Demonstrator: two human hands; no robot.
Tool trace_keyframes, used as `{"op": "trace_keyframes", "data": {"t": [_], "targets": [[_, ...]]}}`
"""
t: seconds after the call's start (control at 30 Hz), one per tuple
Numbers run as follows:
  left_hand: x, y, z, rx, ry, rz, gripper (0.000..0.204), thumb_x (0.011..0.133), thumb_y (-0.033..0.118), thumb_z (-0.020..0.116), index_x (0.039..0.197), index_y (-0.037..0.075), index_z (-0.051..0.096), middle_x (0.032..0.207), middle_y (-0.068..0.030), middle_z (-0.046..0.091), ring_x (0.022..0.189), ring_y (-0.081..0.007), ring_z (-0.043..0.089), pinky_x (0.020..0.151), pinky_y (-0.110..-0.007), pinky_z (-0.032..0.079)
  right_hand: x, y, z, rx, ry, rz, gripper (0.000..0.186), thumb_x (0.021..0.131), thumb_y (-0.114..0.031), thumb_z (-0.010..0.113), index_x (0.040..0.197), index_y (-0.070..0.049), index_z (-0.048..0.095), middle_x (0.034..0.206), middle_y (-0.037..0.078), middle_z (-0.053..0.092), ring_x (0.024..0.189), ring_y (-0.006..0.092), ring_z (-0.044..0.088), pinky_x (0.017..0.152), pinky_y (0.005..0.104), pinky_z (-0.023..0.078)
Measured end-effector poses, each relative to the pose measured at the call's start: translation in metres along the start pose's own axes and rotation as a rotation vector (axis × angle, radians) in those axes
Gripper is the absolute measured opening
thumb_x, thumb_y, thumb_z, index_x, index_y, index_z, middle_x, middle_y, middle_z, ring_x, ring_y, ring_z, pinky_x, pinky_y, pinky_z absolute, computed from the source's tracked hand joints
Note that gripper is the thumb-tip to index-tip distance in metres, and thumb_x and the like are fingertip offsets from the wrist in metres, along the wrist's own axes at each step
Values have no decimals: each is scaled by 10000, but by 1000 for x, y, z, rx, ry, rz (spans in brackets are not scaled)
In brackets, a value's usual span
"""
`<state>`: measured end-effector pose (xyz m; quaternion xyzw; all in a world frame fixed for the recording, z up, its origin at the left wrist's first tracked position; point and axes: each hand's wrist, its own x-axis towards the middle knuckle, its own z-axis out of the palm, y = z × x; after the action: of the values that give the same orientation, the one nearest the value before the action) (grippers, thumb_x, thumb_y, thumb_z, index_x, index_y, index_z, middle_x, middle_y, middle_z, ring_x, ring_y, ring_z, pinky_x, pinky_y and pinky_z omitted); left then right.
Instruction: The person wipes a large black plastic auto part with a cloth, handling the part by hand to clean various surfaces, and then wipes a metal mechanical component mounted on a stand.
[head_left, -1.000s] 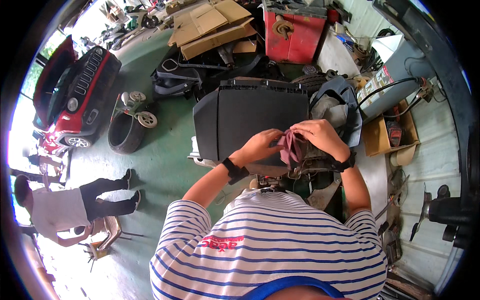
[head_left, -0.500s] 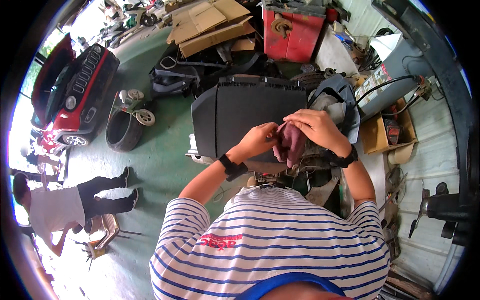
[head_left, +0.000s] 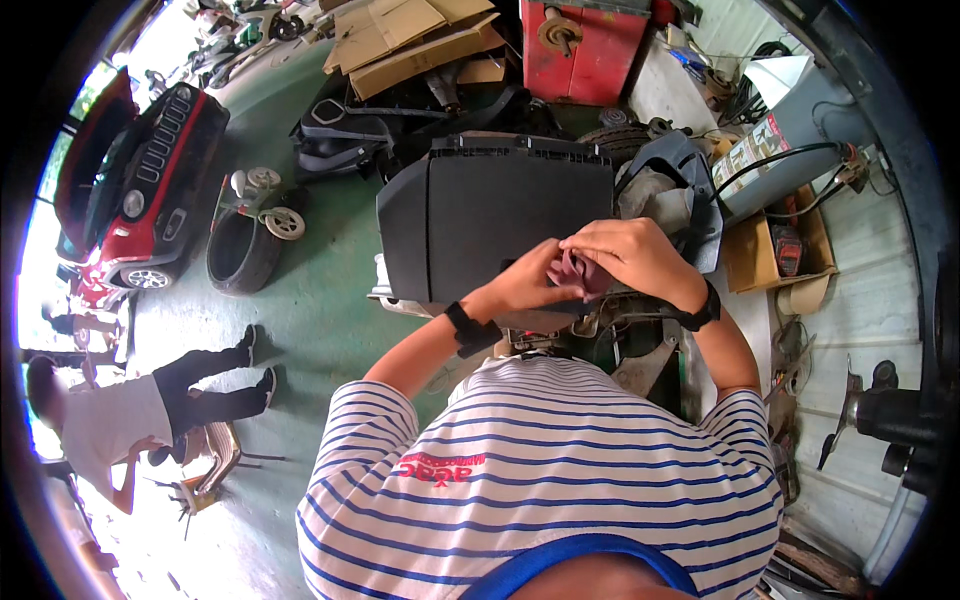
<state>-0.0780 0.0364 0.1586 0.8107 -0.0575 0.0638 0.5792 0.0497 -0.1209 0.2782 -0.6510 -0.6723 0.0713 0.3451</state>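
Note:
Between my two hands is a bunched mauve cloth (head_left: 582, 277). My left hand (head_left: 528, 277) closes on its left side, with the thumb along its lower edge. From the other side my right hand (head_left: 636, 260) grips it, fingers bent over the top, and its fingertips meet those of the left. Part of the cloth is hidden by the fingers. Both hands are above the near right part of a large dark grey plastic panel (head_left: 510, 215).
Metal parts and wires lie below my hands. A grey cylinder (head_left: 775, 150) and a cardboard box (head_left: 752, 255) stand right, a red cabinet (head_left: 590, 65) and flattened cardboard (head_left: 390, 40) beyond the panel. Left are a tire (head_left: 240, 265), a toy car (head_left: 150, 190) and a person (head_left: 115, 415).
The cloth hung down below my hands before; now it is gathered into a small bunch between them. My left hand has shifted slightly, its thumb now under the cloth.

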Motion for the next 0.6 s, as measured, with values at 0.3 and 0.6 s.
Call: {"op": "trace_keyframes", "data": {"t": [0.3, 0.6], "targets": [[-32, -28, -19, 186, 38, -155, 300, 803, 19, 599, 1100, -11, 566, 930, -159, 609, 848, -231, 607, 731, -318, 490, -14, -4, -18, 26, 21, 29, 229, 809, -29, 617, 1018, -72, 699, 920, 92, 690, 761, 264, 669, 669, 315, 540], [-60, -2, -54, -132, 193, -299, 274, 857, 117, 598, 1105, 17, 536, 962, -146, 611, 865, -216, 603, 770, -334, 491, -32, 8, -16, 90, 26, 202, 174, 849, -4, 607, 1005, -21, 681, 899, 121, 688, 785, 236, 674, 678, 293, 531]]}}
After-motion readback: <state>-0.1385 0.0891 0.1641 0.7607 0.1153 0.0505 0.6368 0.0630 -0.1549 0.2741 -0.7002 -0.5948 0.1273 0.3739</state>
